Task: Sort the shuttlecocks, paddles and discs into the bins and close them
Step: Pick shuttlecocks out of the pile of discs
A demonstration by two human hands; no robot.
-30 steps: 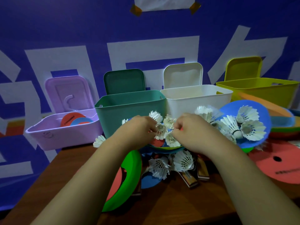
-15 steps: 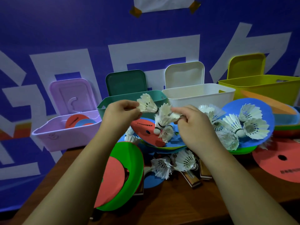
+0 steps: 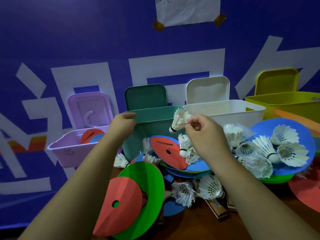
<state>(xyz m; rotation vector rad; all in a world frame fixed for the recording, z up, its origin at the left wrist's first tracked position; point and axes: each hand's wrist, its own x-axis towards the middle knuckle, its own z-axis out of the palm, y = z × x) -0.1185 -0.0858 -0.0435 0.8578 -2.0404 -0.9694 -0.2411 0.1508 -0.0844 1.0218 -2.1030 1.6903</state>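
Note:
My right hand [image 3: 204, 134] pinches a white shuttlecock [image 3: 179, 121] by its feathers, cork down, in front of the teal bin [image 3: 155, 115] near its right front corner. My left hand [image 3: 122, 126] is at the teal bin's left front corner with its fingertips over the rim and hidden; no shuttlecock shows in it. Several shuttlecocks [image 3: 265, 149] lie on a blue disc [image 3: 304, 141] to the right, and others lie lower in the pile [image 3: 209, 186]. A red disc [image 3: 166, 151], a green disc [image 3: 149, 184] and paddle handles [image 3: 218, 211] make up the heap.
Four bins stand open along the blue wall, lids upright: purple [image 3: 69, 149] holding discs, teal, white [image 3: 225, 108] and yellow [image 3: 285, 103]. A red disc [image 3: 306, 193] lies at the right edge. Brown tabletop [image 3: 190, 227] shows in front.
Both hands rose from the pile toward the teal bin. The shuttlecock my left hand held has gone from sight. My right hand now holds one shuttlecock instead of a small bunch.

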